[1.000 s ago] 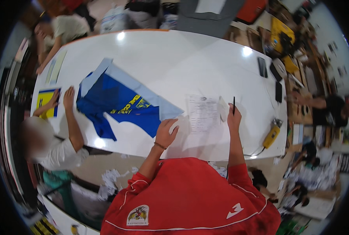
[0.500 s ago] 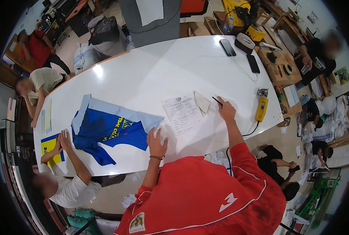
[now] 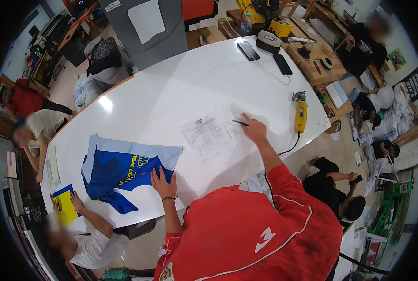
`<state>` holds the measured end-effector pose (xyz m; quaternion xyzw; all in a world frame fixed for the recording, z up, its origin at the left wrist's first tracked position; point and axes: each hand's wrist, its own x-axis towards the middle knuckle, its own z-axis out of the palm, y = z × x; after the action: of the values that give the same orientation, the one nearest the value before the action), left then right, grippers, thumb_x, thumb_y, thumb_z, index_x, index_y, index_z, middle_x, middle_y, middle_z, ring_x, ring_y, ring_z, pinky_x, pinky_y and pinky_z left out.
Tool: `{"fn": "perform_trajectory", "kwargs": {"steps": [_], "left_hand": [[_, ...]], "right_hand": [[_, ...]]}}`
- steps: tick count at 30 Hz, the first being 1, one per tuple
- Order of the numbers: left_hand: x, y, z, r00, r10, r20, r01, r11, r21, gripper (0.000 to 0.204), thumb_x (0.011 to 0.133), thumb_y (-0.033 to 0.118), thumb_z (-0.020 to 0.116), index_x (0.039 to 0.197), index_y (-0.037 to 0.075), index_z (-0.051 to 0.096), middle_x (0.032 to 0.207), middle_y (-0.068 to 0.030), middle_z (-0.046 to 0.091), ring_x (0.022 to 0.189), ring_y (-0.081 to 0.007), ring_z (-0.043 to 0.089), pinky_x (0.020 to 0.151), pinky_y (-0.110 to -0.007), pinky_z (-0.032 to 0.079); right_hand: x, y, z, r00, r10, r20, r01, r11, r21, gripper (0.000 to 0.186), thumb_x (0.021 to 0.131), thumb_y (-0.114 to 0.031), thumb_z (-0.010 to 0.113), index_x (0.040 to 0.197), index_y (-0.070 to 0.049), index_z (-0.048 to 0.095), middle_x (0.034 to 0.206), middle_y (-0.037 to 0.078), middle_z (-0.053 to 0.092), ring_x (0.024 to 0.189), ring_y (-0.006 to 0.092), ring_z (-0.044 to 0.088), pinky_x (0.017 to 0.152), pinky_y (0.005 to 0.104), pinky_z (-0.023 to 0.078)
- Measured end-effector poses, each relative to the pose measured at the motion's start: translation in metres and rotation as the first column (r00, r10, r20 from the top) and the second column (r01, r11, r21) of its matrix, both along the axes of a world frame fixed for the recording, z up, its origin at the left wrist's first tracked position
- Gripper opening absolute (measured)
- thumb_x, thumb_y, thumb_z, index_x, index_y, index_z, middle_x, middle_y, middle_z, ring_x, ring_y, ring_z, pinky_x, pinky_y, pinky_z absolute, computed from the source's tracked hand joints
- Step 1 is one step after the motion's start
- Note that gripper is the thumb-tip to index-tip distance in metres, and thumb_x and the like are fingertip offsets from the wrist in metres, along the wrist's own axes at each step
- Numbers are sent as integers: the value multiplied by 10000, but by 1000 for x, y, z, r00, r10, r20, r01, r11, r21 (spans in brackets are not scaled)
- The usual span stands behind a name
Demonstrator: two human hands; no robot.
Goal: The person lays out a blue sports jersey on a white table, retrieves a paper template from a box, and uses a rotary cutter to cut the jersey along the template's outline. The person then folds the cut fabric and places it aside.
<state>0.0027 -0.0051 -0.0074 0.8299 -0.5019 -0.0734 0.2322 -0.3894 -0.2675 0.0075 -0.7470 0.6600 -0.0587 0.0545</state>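
Wearer's L hand [image 3: 164, 185] is resting palm-down on the R end of the blue cloth [image 3: 124, 164], fingers spread wide, gripping nothing; a dark bracelet [image 3: 169, 198] is circling that wrist. Cloth is lying on the L half of the white table [image 3: 171, 93], nr the edge closest to the wearer, showing yellow lettering & a pale blue part [image 3: 157, 151] along its far side; can't tell if that's a separate pc. R hand [image 3: 254, 129] is closing narrow around a dark pen [image 3: 241, 122], which is pointing L, approx. level w/ the tabletop. Just beyond the pen a small pale slip [image 3: 240, 110] is lying, blurred; can't tell if the fingertips are touching it. A printed sheet [image 3: 206, 138] is lying flat btwn the two hands, apart from the cloth. To the R, a yellow power tool w/ a round metal head [image 3: 301, 117] is resting nr the table edge, its black cord running back toward the wearer. At the far R corner, two dark phones, one w/ a white cable [image 3: 248, 51] & one w/o [image 3: 282, 64], are lying nr a black-&-white case [image 3: 268, 41]. On the L, a co-worker in a white shirt [image 3: 101, 246] is keeping a hand on a yellow-&-blue pc [image 3: 68, 206], w/ pale strips [image 3: 52, 166] lying beyond it; another person in a pale shirt [image 3: 47, 126] is leaning at the table's L edge.
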Motion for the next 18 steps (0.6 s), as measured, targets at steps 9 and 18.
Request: {"fn": "perform_trajectory", "kwargs": {"steps": [9, 18], "left_hand": [[-1, 2, 8, 999, 34, 4, -34, 999, 4, 674, 837, 378, 778, 1413, 100, 564, 1557, -191, 377, 1439, -429, 306, 1177, -570, 244], [-3, 5, 4, 996, -7, 87, 14, 996, -86, 647, 853, 390, 768, 1394, 91, 579, 1525, -201, 423, 1405, -433, 349, 1150, -570, 279]], "right_hand": [[-73, -6, 15, 899, -393, 191, 416, 904, -99, 533, 972, -372, 573, 1435, -122, 489, 1158, 173, 653, 988, 412, 680, 825, 536, 546], [-15, 29, -9, 985, -51, 162, 93, 961, -262, 276, 941, -238, 611, 1197, -155, 670, 1041, 106, 600, 995, 319, 633, 762, 477, 571]]}}
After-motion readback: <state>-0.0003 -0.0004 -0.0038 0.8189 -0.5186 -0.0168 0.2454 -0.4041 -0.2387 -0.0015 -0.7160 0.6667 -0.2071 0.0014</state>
